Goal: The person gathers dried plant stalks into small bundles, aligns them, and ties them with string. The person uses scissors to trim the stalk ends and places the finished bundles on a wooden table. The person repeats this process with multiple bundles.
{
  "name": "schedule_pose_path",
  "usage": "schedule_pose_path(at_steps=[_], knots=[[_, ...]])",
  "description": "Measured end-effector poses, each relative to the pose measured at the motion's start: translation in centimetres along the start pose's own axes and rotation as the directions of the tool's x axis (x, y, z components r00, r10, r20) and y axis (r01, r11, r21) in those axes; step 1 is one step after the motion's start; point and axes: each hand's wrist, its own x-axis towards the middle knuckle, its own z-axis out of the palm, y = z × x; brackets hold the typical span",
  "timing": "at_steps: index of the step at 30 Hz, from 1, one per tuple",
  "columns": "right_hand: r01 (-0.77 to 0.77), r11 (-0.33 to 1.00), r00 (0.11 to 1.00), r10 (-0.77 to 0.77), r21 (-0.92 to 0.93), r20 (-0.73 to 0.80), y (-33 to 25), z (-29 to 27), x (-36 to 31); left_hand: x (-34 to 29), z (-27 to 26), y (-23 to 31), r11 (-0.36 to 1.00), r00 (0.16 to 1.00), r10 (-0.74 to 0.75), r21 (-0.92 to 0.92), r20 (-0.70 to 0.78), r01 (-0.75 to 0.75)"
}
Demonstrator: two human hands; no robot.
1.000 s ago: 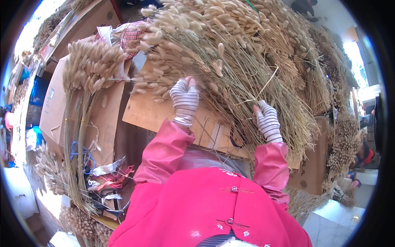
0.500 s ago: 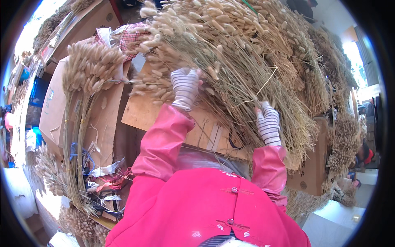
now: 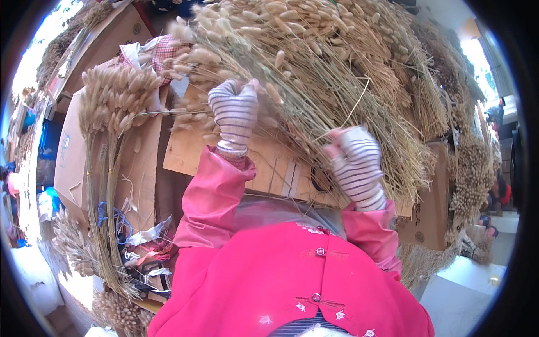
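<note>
A large heap of dried bunny-tail grass (image 3: 359, 95) lies before me, fluffy heads at the far end and stems slanting down to the right. My left hand (image 3: 233, 109), in a striped fingerless glove, is closed at the heap's left edge, its fingertips pinched on thin stems just below some heads. Farther down, my right hand (image 3: 356, 163), gloved alike, curls its fingers around stems near their lower ends. Its grip is partly hidden and slightly blurred. Under the heap's near edge shows a wooden board (image 3: 255, 174).
Tied bunches of bunny-tail grass (image 3: 120, 98) lean on a cardboard box (image 3: 140, 160) at the left. Cloth scraps (image 3: 151, 253) and blue string (image 3: 102, 213) lie below them. Another cardboard box (image 3: 429, 196) stands under the heap at right, with more dried grass (image 3: 471, 185) beyond.
My left hand has shifted left, toward the heap's edge. My right hand has moved slightly left and nearer to me, turning inward. The view has shifted a little.
</note>
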Motion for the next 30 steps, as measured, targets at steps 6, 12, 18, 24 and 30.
schedule_pose_path(at_steps=[6, 12, 18, 24, 30], knots=[[-0.131, 0.973, 0.991, 0.13, -0.189, -0.019, 0.9, 4.5, -1.6, 0.0, -0.7, 1.0, 0.909, 0.956, -0.264, -0.299, 0.127, 0.291], [-0.249, 0.955, 0.926, 0.184, -0.165, -0.329, 3.5, 3.2, -0.8, -0.2, -0.6, 1.3, 0.862, 0.952, -0.201, -0.421, 0.23, 0.284], [-0.553, 0.68, 0.831, 0.492, 0.481, 0.261, 1.9, 1.7, -0.2, -4.9, 1.2, 0.0, 0.84, 0.868, -0.113, -0.42, 0.483, 0.343], [-0.71, 0.566, 0.699, 0.495, 0.419, 0.517, 2.7, 1.4, -1.1, -7.1, 2.6, -2.9, 0.709, 0.773, -0.306, -0.409, 0.555, 0.574], [-0.478, 0.865, 0.843, 0.5, 0.151, -0.197, 4.9, 3.4, -2.1, -8.3, 2.7, -3.5, 0.638, 0.817, -0.161, -0.573, 0.554, 0.514]])
